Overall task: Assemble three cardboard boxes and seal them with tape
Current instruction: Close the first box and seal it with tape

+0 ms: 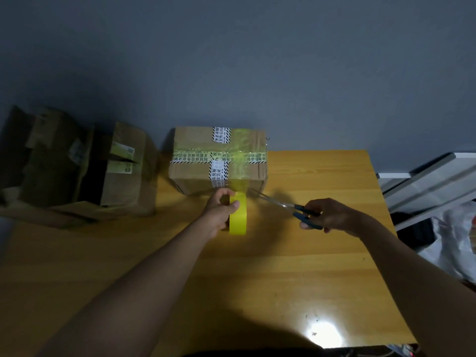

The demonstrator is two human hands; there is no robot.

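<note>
Scissors [286, 206] point left, seemingly toward tape [238, 213].

Matt cardboard box [195, 173] with glossy tape [238, 213]; smooth wood-grain table [322, 253]; scissors [288, 206] apparently metal-bladed, plastic-handled.

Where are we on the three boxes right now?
One closed cardboard box already carries crossed tape. In hand: the left hand holds the yellow tape roll, its strip running up onto that box, and the right hand brings scissors to it. Left: the open boxes at the table's far left.
</note>
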